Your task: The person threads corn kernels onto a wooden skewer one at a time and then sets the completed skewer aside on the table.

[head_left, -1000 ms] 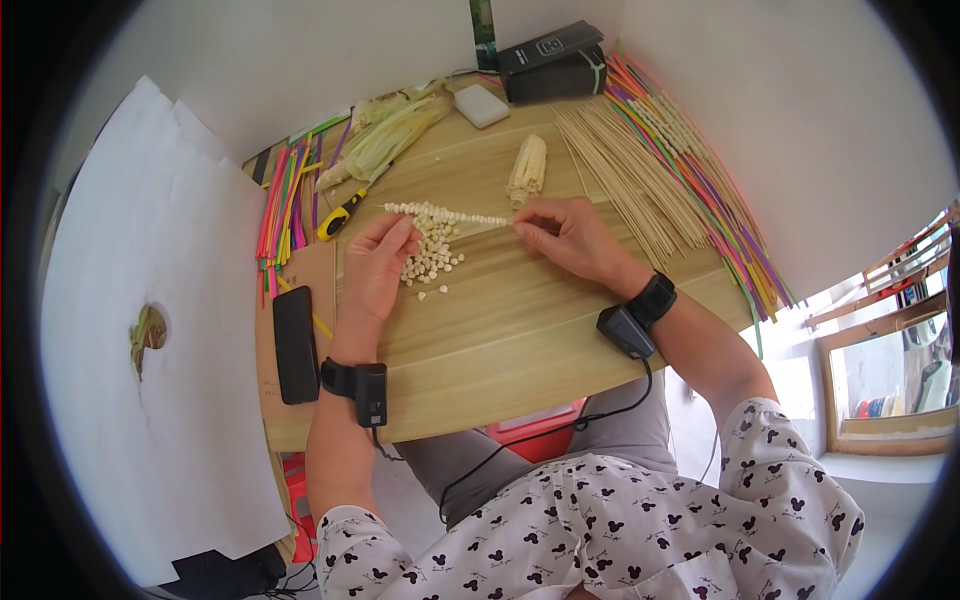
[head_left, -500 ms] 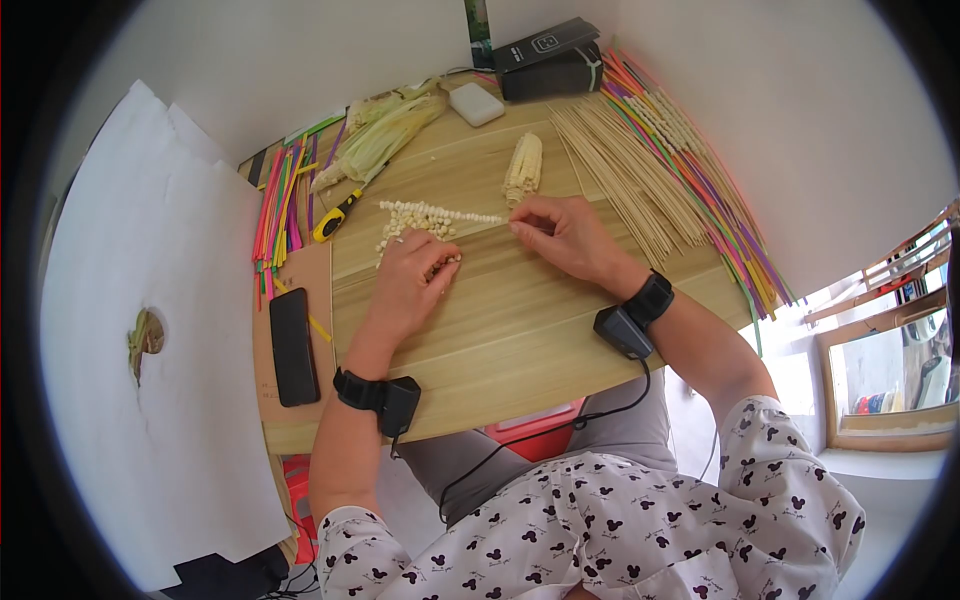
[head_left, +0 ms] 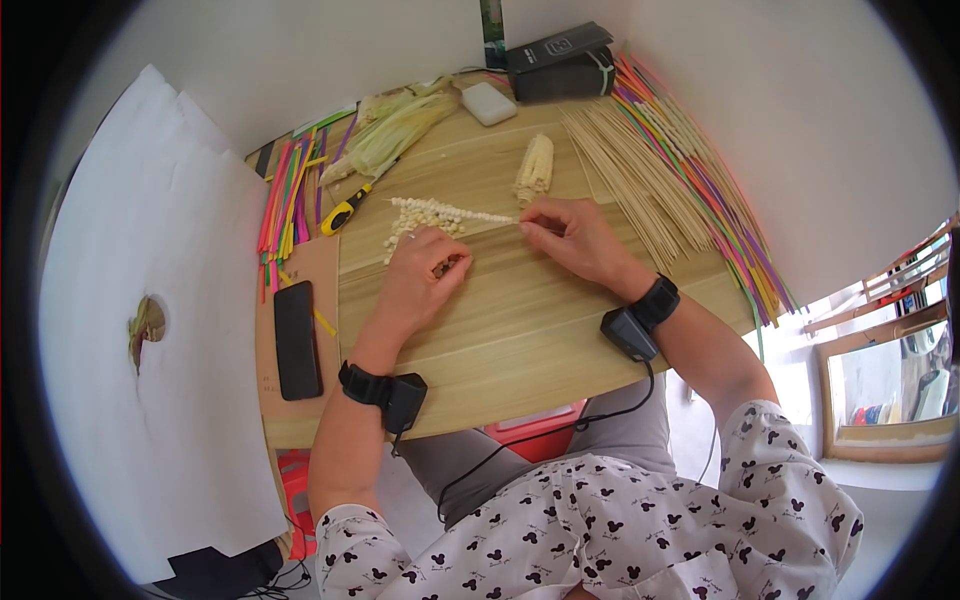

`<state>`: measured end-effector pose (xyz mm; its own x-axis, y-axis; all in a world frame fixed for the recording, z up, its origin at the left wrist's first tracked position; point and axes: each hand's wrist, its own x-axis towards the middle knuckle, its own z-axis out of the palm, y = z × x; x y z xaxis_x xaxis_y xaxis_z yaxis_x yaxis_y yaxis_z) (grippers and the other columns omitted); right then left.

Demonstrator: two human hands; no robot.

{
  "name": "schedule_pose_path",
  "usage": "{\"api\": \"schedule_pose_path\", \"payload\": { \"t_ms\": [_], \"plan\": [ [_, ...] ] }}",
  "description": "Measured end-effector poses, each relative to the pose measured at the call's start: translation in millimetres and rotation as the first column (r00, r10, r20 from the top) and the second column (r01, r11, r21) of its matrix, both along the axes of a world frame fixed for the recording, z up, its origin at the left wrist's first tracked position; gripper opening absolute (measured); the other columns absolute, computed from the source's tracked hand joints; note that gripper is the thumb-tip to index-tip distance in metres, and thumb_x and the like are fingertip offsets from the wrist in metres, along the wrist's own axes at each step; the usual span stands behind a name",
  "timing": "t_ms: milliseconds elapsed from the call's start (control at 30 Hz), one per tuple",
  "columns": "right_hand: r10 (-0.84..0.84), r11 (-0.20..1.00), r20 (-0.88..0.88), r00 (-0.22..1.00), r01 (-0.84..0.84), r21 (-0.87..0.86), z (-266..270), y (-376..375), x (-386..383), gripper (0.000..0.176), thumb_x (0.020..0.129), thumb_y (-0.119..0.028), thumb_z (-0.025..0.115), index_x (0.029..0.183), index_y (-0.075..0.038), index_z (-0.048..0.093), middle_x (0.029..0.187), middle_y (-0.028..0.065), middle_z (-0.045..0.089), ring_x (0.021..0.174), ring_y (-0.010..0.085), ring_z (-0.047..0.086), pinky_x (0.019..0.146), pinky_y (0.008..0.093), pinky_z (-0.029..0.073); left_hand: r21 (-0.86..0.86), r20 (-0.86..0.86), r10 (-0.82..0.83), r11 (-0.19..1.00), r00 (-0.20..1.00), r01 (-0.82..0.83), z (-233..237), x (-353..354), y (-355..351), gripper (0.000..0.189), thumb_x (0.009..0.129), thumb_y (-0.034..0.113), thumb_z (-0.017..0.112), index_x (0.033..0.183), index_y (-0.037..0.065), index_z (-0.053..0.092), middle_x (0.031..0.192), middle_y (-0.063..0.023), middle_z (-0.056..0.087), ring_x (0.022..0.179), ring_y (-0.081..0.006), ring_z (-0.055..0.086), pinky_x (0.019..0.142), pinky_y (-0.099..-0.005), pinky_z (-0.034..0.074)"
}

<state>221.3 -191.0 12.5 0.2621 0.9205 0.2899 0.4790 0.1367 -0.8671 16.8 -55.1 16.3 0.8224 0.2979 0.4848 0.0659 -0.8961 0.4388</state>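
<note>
A thin wooden skewer threaded with pale corn kernels (head_left: pixel 450 211) lies across the wooden table (head_left: pixel 520 330). My right hand (head_left: pixel 570 235) pinches the skewer's bare right end. A loose pile of kernels (head_left: pixel 405 228) lies under and beside the skewer. My left hand (head_left: pixel 420 280) rests palm down on the near edge of that pile, fingers curled over a few kernels; whether it grips one I cannot tell. A partly stripped corn cob (head_left: pixel 535 168) lies just beyond my right hand.
A fan of bare skewers (head_left: pixel 630 175) and coloured sticks (head_left: pixel 715 190) covers the right side. More coloured sticks (head_left: pixel 290 205), a yellow utility knife (head_left: pixel 345 212), corn husks (head_left: pixel 395 130), a black phone (head_left: pixel 297 340), a white block (head_left: pixel 488 103) and black box (head_left: pixel 560 60) surround the work area. White paper (head_left: pixel 150 300) lies left.
My left hand has slid from the left side of the kernel pile to its near edge and turned palm down over it. My right hand kept hold of the skewer.
</note>
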Motion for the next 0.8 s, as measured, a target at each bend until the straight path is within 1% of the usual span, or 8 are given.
{"api": "schedule_pose_path", "payload": {
  "t_ms": [67, 100, 167, 200, 267, 400, 567, 800],
  "plan": [
    [0.001, 1.0, 0.005, 1.0, -0.001, 0.017, -0.3, 0.5, -0.2, 0.011, 0.089, -0.008, 0.061, 0.09, 0.002, 0.062, 0.068, -0.0028, 0.055, 0.063, 0.0023, 0.045, 0.054, 0.0211, 0.039, -0.386, -0.052, 0.1, 0.916, 0.994, -0.113, 5.0, -1.0, -2.1, 0.007, 0.079, 0.007, 0.07, 0.082, 0.001, 0.066, 0.083, -0.0061, 0.065, 0.07, -0.0148, 0.057, 0.067, -0.0271, 0.045],
    [-0.001, 1.0, -0.014, 1.0, 0.001, 0.02, -0.8, 0.5, -0.3, 0.01, 0.089, -0.008, 0.061, 0.09, 0.002, 0.062, 0.068, -0.0032, 0.054, 0.063, 0.0022, 0.045, 0.054, 0.0211, 0.038, -0.384, -0.051, 0.105, 0.916, 0.993, -0.117, 0.8, -2.1, 1.9, 0.007, 0.079, 0.007, 0.07, 0.082, 0.001, 0.066, 0.083, -0.0061, 0.065, 0.07, -0.0148, 0.057, 0.067, -0.0271, 0.045],
    [0.001, 1.0, -0.031, 1.0, -0.001, 0.024, 0.4, -0.1, -0.2, 0.01, 0.089, -0.008, 0.061, 0.09, 0.002, 0.062, 0.068, -0.0036, 0.054, 0.063, 0.0021, 0.044, 0.054, 0.0212, 0.038, -0.716, 0.035, 0.214, 0.686, 0.976, -0.125, -10.5, -3.9, 15.8, 0.007, 0.084, 0.007, 0.065, 0.089, 0.001, 0.067, 0.082, -0.0061, 0.068, 0.066, -0.0099, 0.057, 0.061, -0.0229, 0.044],
    [-0.008, 1.0, -0.034, 0.999, 0.008, -0.001, 2.9, -1.1, -0.3, 0.011, 0.088, -0.009, 0.062, 0.09, 0.002, 0.062, 0.07, 0.0, 0.058, 0.064, 0.0041, 0.048, 0.057, 0.0223, 0.042, -0.715, 0.034, 0.217, 0.687, 0.975, -0.128, -12.1, -5.8, 21.7, 0.007, 0.084, 0.007, 0.065, 0.089, 0.001, 0.067, 0.082, -0.0061, 0.068, 0.066, -0.0099, 0.057, 0.061, -0.0229, 0.044],
    [-0.013, 1.0, -0.038, 0.999, 0.012, -0.025, 5.4, -2.1, -0.5, 0.012, 0.087, -0.009, 0.063, 0.09, 0.002, 0.063, 0.072, 0.0035, 0.062, 0.066, 0.006, 0.053, 0.061, 0.0234, 0.046, -0.882, 0.24, 0.295, 0.464, 0.925, 0.081, -12.2, -9.4, 32.7, 0.011, 0.086, 0.006, 0.064, 0.094, -0.001, 0.066, 0.087, -0.0072, 0.069, 0.07, -0.0074, 0.058, 0.065, -0.0199, 0.046],
    [-0.01, 1.0, -0.03, 1.0, 0.009, -0.013, 4.3, -1.8, -1.7, 0.011, 0.087, -0.01, 0.063, 0.089, 0.002, 0.063, 0.069, 0.0017, 0.059, 0.064, 0.0052, 0.05, 0.058, 0.0228, 0.044, -0.915, 0.298, 0.365, 0.373, 0.882, 0.155, -8.3, -18.1, 47.6, 0.015, 0.086, 0.003, 0.064, 0.099, -0.002, 0.065, 0.087, -0.009, 0.068, 0.071, -0.0084, 0.059, 0.067, -0.0196, 0.046],
    [-0.016, 1.0, -0.004, 1.0, 0.016, -0.004, 2.0, -0.7, -1.1, 0.012, 0.087, -0.01, 0.063, 0.09, 0.001, 0.062, 0.066, -0.0004, 0.055, 0.061, 0.0046, 0.047, 0.055, 0.0226, 0.041, -0.896, 0.443, 0.405, 0.186, 0.8, 0.403, -12.2, -22.3, 54.8, 0.015, 0.089, 0.005, 0.063, 0.103, -0.001, 0.065, 0.093, -0.0105, 0.067, 0.074, -0.0103, 0.06, 0.067, -0.0223, 0.048],
    [-0.014, 1.0, -0.009, 1.0, 0.014, -0.015, 5.1, -1.4, -3.5, 0.013, 0.088, -0.011, 0.063, 0.089, 0.001, 0.062, 0.067, -0.0004, 0.056, 0.061, 0.0042, 0.047, 0.055, 0.0224, 0.041, -0.84, 0.519, 0.384, 0.068, 0.764, 0.538, -17.0, -25.8, 60.8, 0.018, 0.091, 0.007, 0.062, 0.106, -0.003, 0.063, 0.092, -0.008, 0.064, 0.077, -0.0107, 0.057, 0.071, -0.0243, 0.048]
  ]
}}
